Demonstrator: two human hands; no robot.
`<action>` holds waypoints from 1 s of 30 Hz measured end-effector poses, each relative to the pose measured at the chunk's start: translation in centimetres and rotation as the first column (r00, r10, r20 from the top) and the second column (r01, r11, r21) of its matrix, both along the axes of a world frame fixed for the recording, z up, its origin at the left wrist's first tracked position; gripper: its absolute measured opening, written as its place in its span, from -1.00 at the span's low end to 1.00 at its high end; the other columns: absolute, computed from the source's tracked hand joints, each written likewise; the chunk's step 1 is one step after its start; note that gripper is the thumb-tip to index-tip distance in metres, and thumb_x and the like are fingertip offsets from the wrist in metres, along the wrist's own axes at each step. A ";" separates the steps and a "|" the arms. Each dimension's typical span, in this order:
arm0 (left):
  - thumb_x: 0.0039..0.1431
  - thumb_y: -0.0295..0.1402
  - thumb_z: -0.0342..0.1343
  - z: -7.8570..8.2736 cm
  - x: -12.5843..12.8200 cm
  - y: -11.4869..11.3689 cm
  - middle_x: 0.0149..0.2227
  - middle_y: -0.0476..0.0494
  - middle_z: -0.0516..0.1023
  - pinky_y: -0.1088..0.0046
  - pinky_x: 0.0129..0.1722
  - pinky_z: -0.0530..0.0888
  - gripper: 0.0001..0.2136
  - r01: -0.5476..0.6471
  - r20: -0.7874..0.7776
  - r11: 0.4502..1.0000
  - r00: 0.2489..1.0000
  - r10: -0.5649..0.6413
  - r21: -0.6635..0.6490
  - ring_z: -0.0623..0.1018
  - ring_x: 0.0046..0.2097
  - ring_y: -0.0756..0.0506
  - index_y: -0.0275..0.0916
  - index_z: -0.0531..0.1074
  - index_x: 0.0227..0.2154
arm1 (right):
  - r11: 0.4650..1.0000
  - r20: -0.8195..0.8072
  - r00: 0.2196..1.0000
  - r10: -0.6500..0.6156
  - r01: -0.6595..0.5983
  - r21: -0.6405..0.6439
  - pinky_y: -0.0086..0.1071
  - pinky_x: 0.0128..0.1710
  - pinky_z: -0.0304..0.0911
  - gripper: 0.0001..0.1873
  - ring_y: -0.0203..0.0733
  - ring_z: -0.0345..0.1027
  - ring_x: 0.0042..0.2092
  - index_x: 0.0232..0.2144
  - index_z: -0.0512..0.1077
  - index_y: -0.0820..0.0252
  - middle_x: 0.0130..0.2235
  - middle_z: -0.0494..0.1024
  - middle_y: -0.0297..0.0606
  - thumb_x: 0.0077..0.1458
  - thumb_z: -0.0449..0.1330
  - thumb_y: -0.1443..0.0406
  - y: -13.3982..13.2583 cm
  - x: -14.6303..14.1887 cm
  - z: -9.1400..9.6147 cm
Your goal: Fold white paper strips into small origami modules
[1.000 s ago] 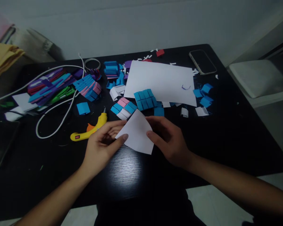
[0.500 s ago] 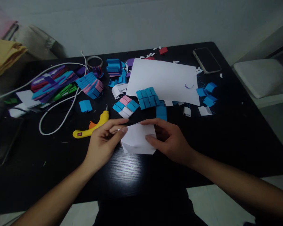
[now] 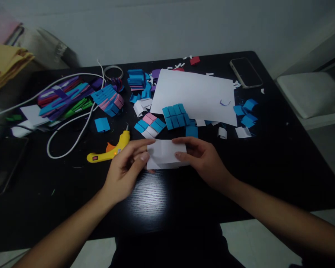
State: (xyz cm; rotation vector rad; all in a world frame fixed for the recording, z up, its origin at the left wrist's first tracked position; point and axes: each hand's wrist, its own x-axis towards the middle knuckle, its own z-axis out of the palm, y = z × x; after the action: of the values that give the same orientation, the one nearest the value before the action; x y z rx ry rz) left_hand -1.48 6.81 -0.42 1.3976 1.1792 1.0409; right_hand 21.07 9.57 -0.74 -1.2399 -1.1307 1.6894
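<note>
Between my hands is a small white paper [image 3: 165, 154], creased and folded, held just above the dark table. My left hand [image 3: 127, 165] pinches its left end, thumb in front and fingers behind. At the right end, my right hand [image 3: 202, 158] grips it the same way. A yellow glue gun [image 3: 111, 150] with an orange trigger lies beside my left hand. Beyond the paper are a blue folded-paper block [image 3: 175, 116], a diamond-shaped piece in blue, pink and white [image 3: 150, 125], and a blue square [image 3: 191, 131].
A large white sheet [image 3: 195, 93] lies at the back. Bundles of coloured paper strips [image 3: 64, 96] and a white cable [image 3: 48, 143] spread over the left side. A phone [image 3: 246, 72] rests at the back right, near blue paper pieces [image 3: 248, 111].
The white paper's near edge has moved up and away from me, so it now looks shorter and more rectangular. Both hands remain at its ends, with the fingers slightly shifted.
</note>
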 end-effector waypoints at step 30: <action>0.25 -0.45 0.21 -0.5 0.3 -0.3 -0.29 -0.06 0.52 0.53 -0.48 0.57 -0.80 0.000 0.060 0.998 0.998 0.004 -0.061 0.55 -0.40 0.01 -0.19 0.41 -0.09 | 0.705 0.335 0.918 -0.212 -0.094 0.703 -0.07 0.00 0.47 -0.85 -0.03 0.52 -0.01 -0.22 0.58 0.07 -0.07 0.59 -0.17 0.12 0.38 0.36 -0.5 0.2 -0.3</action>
State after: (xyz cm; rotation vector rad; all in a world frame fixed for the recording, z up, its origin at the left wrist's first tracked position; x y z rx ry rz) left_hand -1.18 6.52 -0.91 1.3087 1.1593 1.0334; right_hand 21.31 9.03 -1.08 -1.0868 -1.7479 0.7815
